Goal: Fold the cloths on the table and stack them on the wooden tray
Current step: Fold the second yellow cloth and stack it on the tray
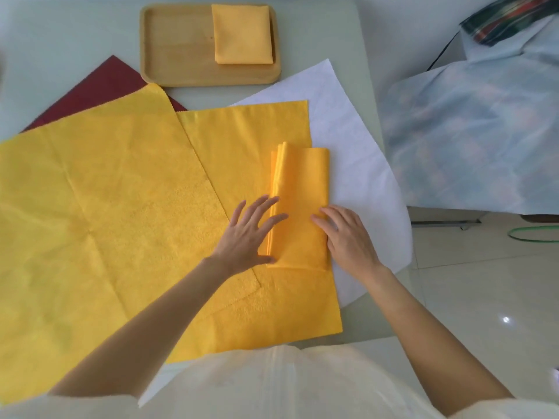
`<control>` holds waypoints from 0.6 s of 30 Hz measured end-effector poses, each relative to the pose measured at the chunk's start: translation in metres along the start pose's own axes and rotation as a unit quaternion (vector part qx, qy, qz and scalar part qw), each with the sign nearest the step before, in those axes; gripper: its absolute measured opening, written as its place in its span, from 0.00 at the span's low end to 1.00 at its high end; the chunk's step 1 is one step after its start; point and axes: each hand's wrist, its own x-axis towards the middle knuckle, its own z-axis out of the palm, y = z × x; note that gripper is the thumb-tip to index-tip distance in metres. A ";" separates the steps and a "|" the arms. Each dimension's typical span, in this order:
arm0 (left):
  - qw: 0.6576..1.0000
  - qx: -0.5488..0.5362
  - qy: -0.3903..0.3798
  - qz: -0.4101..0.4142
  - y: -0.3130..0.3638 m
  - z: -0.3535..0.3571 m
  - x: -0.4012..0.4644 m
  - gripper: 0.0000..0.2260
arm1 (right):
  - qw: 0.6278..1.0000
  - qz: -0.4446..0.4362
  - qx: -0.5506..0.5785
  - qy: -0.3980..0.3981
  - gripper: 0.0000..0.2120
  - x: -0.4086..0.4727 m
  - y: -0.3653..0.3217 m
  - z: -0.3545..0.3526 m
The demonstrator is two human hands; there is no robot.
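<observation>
Head view looks down on a pale table (pixel 75 40) covered with cloths. Near the right side of the tabletop lies a yellow cloth folded into a long narrow strip (pixel 299 204), its length running from the near side toward the far edge. It rests on a flat yellow cloth (pixel 242 140), which partly overlaps a white cloth (pixel 348 137) reaching the right edge. The left hand (pixel 245 234) lies flat with straight, spread fingers; its fingertips press the strip's left edge, holding nothing. The right hand (pixel 348 234) rests at the strip's right edge, fingers nearly straight, their tips on the strip, with no grasp visible. A large spread yellow cloth (pixel 99 213) fills the left part of the tabletop, overlapping the flat one and a dark red cloth (pixel 102 83) toward the far left. At the far edge sits a wooden tray (pixel 178 49), with one folded yellow square (pixel 242 34) in its right half.
</observation>
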 end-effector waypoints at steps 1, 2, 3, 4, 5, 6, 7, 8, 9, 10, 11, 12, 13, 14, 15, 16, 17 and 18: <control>0.998 0.030 -0.029 0.040 -0.005 -0.002 0.008 0.46 | 1.000 -0.012 0.005 -0.015 0.22 0.000 0.003 -0.001; 0.995 0.053 -0.055 0.066 -0.009 -0.004 0.015 0.47 | 0.999 -0.020 0.013 -0.032 0.22 0.000 0.005 -0.001; 0.991 0.070 -0.078 0.081 -0.012 -0.005 0.020 0.48 | 0.998 -0.026 0.022 -0.048 0.23 0.000 0.008 -0.001; 0.988 0.078 -0.097 0.087 -0.015 -0.005 0.022 0.48 | 0.997 -0.030 0.027 -0.060 0.23 -0.001 0.010 -0.001; 0.987 0.079 -0.111 0.085 -0.017 -0.004 0.025 0.48 | 0.997 -0.034 0.027 -0.068 0.22 -0.001 0.012 -0.001; 0.987 0.073 -0.119 0.079 -0.019 -0.003 0.025 0.48 | 0.996 -0.040 0.023 -0.071 0.21 -0.003 0.014 -0.001; 0.988 0.064 -0.120 0.072 -0.021 -0.002 0.025 0.48 | 0.996 -0.048 0.016 -0.068 0.19 -0.003 0.015 -0.001; 0.989 0.054 -0.116 0.068 -0.023 -0.001 0.025 0.48 | 0.997 -0.055 0.008 -0.061 0.17 -0.003 0.017 -0.001; 0.991 0.041 -0.110 0.068 -0.025 0.001 0.024 0.48 | 0.997 -0.062 0.000 -0.054 0.15 -0.002 0.018 0.000; 0.992 0.024 -0.105 0.069 -0.026 0.002 0.023 0.47 | 0.996 -0.071 -0.006 -0.046 0.14 0.000 0.020 0.000; 0.992 -0.002 -0.102 0.071 -0.028 0.003 0.023 0.45 | 0.996 -0.078 -0.004 -0.038 0.12 0.002 0.021 0.002; 0.992 -0.043 -0.095 0.068 -0.030 0.003 0.023 0.41 | 0.996 -0.080 0.008 -0.027 0.10 0.004 0.022 0.003; 0.990 -0.098 -0.084 0.062 -0.033 0.004 0.023 0.35 | 0.997 -0.069 0.036 -0.015 0.09 0.006 0.023 0.002; 0.984 -0.157 -0.066 0.053 -0.034 0.004 0.022 0.28 | 0.996 -0.039 0.078 -0.005 0.09 0.007 0.021 0.000; 0.977 -0.203 -0.044 0.043 -0.035 0.003 0.023 0.22 | 0.992 0.014 0.126 -0.001 0.11 0.010 0.018 -0.004; 0.972 -0.232 -0.021 0.026 -0.035 0.003 0.024 0.19 | 0.981 0.081 0.175 0.003 0.12 0.013 0.016 -0.009; 0.967 -0.253 -0.001 -0.006 -0.033 0.002 0.027 0.19 | 0.966 0.146 0.211 0.015 0.12 0.019 0.014 -0.011; 0.959 -0.276 0.018 -0.056 -0.028 0.001 0.030 0.19 | 0.951 0.200 0.234 0.032 0.11 0.025 0.013 -0.012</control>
